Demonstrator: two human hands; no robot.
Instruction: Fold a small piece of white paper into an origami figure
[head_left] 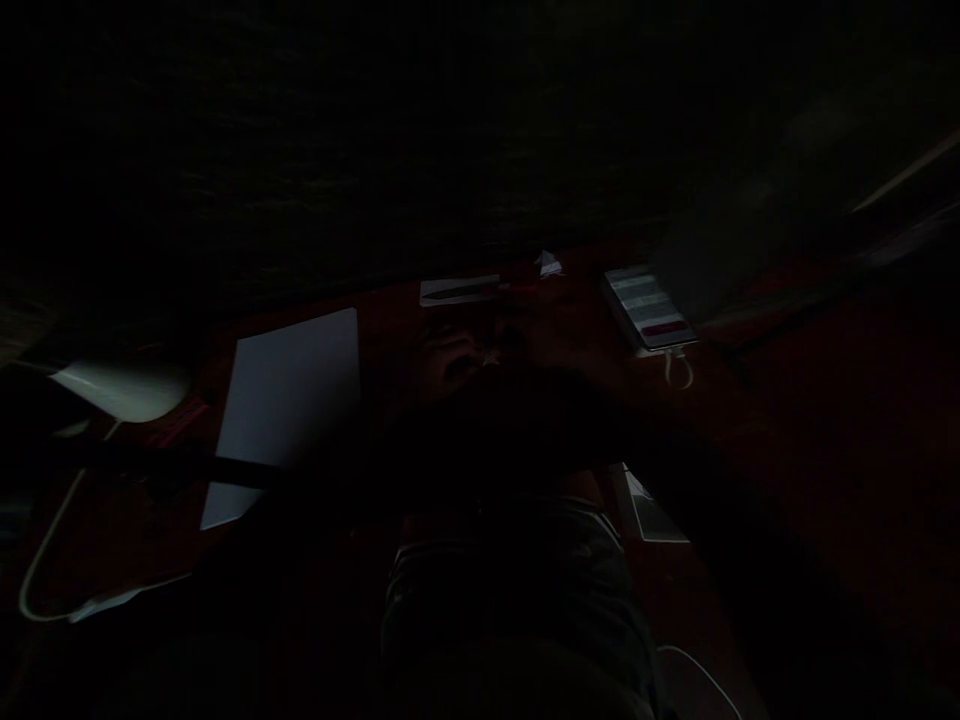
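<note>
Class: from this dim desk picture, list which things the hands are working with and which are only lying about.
In hand:
- hands, close together on the desk; what they hold is too dark to tell
- small paper scrap, nearest to them

Lying about:
- white sheet
- phone with lit screen
- pen on a paper strip
- white cable

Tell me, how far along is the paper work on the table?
Hard to say, the picture is very dark. A small folded white paper already lies at the table's far edge. Both hands meet over something small and pale; left and right blur together. A big white sheet lies flat, unfolded, beside a lit phone.
</note>
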